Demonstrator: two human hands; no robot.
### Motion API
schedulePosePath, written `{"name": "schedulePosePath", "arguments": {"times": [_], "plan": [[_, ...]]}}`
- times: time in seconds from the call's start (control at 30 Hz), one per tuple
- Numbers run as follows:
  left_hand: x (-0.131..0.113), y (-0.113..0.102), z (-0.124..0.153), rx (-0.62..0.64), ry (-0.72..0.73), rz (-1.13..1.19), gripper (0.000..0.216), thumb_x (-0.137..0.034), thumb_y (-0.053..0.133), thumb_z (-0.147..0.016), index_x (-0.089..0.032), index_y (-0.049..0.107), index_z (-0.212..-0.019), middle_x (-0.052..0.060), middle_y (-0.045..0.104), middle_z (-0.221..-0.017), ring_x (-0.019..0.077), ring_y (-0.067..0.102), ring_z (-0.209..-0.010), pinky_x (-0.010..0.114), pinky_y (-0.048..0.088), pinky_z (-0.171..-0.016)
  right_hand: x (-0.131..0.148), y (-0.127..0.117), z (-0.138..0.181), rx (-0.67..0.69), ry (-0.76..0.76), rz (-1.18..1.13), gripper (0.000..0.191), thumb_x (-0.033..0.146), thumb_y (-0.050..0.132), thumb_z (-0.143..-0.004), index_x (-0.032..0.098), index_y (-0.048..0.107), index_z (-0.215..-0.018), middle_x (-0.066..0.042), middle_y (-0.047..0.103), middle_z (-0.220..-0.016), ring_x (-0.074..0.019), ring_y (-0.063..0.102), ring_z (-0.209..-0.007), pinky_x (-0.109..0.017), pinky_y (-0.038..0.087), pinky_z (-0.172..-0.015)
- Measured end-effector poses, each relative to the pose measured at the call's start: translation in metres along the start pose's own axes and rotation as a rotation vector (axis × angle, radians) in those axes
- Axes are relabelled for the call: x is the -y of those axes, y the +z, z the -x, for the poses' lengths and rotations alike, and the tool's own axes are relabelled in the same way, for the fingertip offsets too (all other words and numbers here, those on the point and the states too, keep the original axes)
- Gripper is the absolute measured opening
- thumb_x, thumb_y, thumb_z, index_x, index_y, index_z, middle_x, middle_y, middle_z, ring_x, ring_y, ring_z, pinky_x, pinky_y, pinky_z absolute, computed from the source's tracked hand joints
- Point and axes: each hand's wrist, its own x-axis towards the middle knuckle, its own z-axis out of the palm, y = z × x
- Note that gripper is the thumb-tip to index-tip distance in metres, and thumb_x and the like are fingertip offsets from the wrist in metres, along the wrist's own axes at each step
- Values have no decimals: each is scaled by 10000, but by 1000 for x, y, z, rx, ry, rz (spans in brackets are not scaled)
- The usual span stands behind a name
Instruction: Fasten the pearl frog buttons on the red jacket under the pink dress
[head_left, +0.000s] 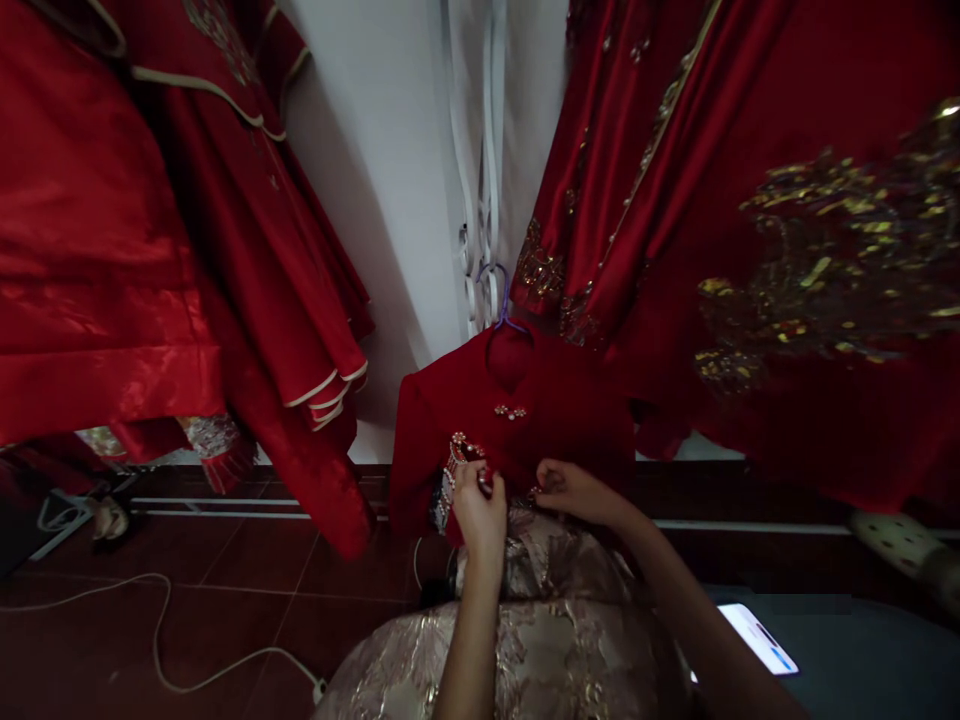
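A red jacket [570,390] hangs on a thin purple hanger [504,290] in front of me. At its neck sits a beaded clasp [511,411], and beaded trim [452,470] runs down the left of its front. My left hand [481,505] is at the lower front, beside that trim, thumb and fingers pinched around a small red, shiny bit that I cannot make out clearly. Just to the right, my right hand [574,492] is closed against the jacket near another small beaded fastening [534,492]. What its fingertips hold is hidden.
Red garments with pale piping [247,200] hang on the left, and a gold-sequined red gown [840,260] on the right. Shiny patterned fabric [525,640] lies below my hands. A lit phone [757,638] is at lower right. A white cable [225,665] crosses the tiled floor.
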Motion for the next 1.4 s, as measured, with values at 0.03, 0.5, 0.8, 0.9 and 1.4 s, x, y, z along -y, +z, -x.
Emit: {"name": "schedulePosePath", "arguments": {"times": [0.03, 0.5, 0.8, 0.9, 1.4], "plan": [[-2, 7, 4, 15, -12, 16, 222, -199, 528, -753, -172, 597, -963, 68, 556, -900, 150, 540, -725, 271, 437, -699, 0, -5, 2, -2, 30, -56, 260, 317, 642, -623, 172, 480, -764, 39, 554, -605, -88, 504, -528, -201, 404, -477], [29, 35, 32, -127, -80, 205, 251, -293, 555, -769, -168, 527, -985, 37, 559, -798, 130, 543, -714, 261, 449, -718, 28, 18, 2, -92, 21, -186, 415, 446, 633, -690, 155, 581, -981, -43, 647, -795, -130, 615, -598, -280, 527, -553], [39, 34, 28, -45, -144, 370, 247, -333, 586, -733, -149, 585, -897, 43, 632, -789, 137, 587, -708, 266, 479, -693, -8, 83, -16, -598, -227, -5, 305, 422, 492, -813, 188, 582, -985, -97, 611, -931, -193, 602, -780, -354, 521, -703], [38, 33, 28, -39, -124, 373, 258, -331, 587, -733, -150, 603, -917, 59, 646, -831, 147, 601, -730, 282, 488, -708, -12, 88, -9, -645, -272, 29, 280, 398, 449, -849, 205, 571, -1011, -102, 583, -953, -194, 584, -799, -353, 513, -717], [31, 28, 29, -45, -23, 343, 244, -278, 584, -726, -135, 630, -917, 73, 659, -848, 156, 616, -767, 286, 500, -723, -30, 95, -9, -760, -355, 74, 246, 337, 410, -877, 194, 549, -1021, -98, 554, -986, -196, 548, -899, -373, 483, -787]]}}
